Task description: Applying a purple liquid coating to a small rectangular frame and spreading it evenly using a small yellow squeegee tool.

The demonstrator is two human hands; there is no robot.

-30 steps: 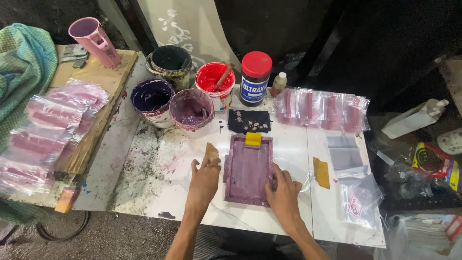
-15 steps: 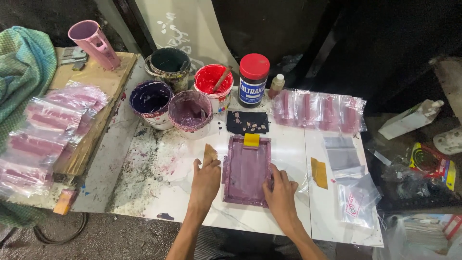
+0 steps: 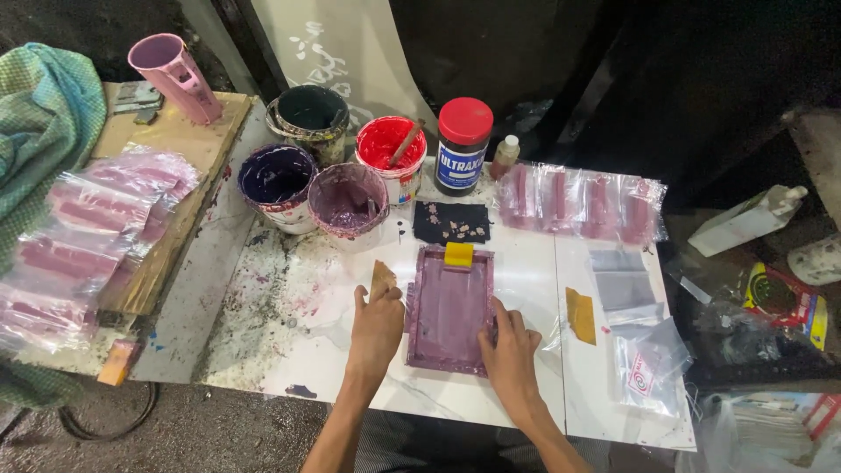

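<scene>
A purple-stained printing screen frame point(image 3: 448, 307) lies flat on the white table point(image 3: 289, 342), with a yellow tab point(image 3: 458, 254) at its far edge. My left hand point(image 3: 377, 324) rests at the frame's left side and holds a small tan scraper point(image 3: 382, 278) that sticks up beyond the fingers. My right hand point(image 3: 508, 346) presses on the frame's near right corner with fingers spread. A clear plastic sheet lies under the frame.
Paint tubs stand behind the frame: dark purple point(image 3: 277, 182), mauve point(image 3: 348, 200), red with a stick point(image 3: 390, 149), dark green point(image 3: 308, 118). A red-lidded jar point(image 3: 462, 144), printed clear bags point(image 3: 578, 200), a dark cloth point(image 3: 452, 222), a second tan scraper point(image 3: 580, 315) and stacked pink bags point(image 3: 88, 223) surround it.
Both hands stay on the frame in nearly the same places. Only the camera view has shifted slightly.
</scene>
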